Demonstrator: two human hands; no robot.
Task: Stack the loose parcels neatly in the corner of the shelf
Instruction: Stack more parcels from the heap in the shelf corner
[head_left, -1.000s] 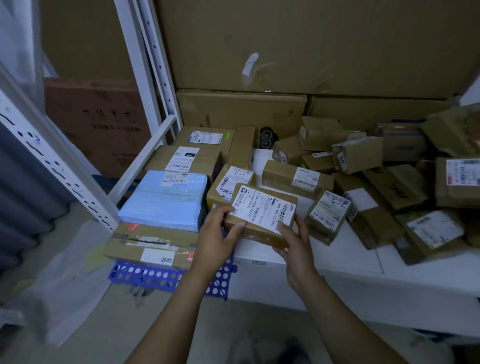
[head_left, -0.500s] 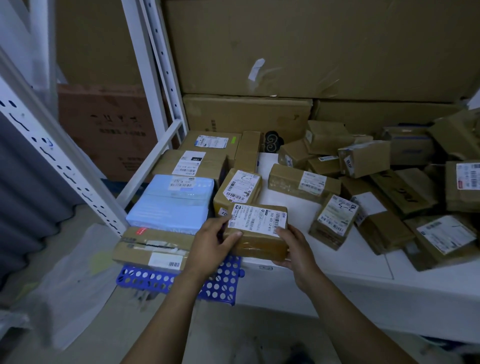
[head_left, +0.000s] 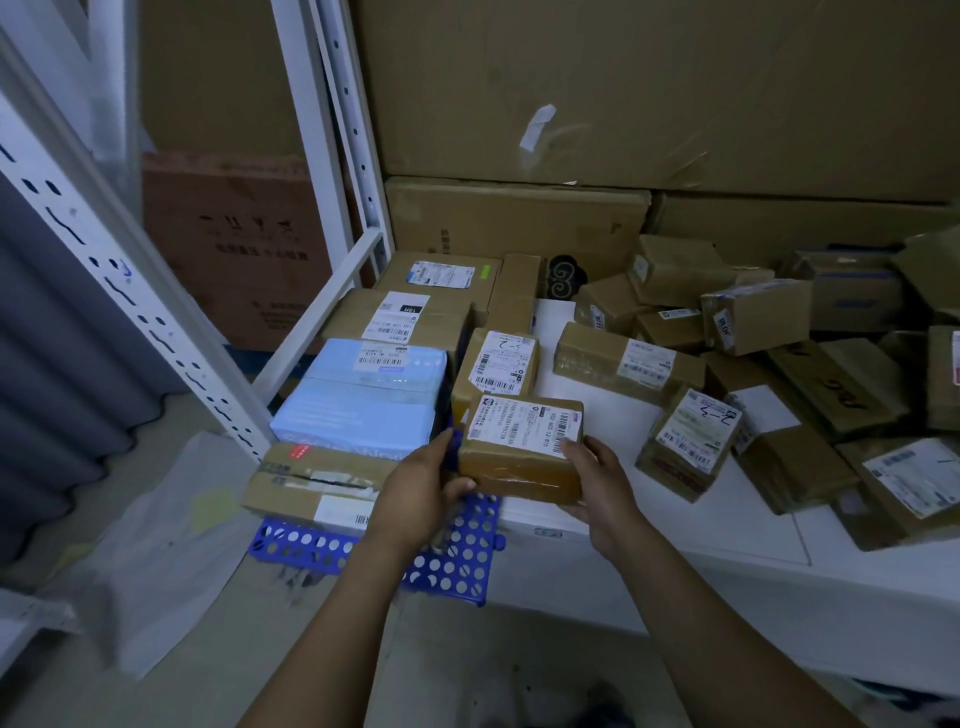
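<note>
Item: small brown tape-wrapped cardboard parcel with white barcode label (head_left: 522, 449), gripped at both ends. The left hand (head_left: 421, 488) clasps its left side and the right hand (head_left: 597, 483) curls over its right edge. Position: front edge of the white shelf board (head_left: 649, 525), partly over a blue perforated plastic tray (head_left: 457, 564). Behind, just beside: brown parcel with handwritten label (head_left: 498, 364). Left, near: pale blue wrapped parcel (head_left: 358, 400), with a flat brown taped carton (head_left: 311, 483) in front of it. Right: bare strip of board, then a heap of tilted brown parcels (head_left: 691, 441). Left boundary: white perforated steel upright (head_left: 119, 291).
</note>
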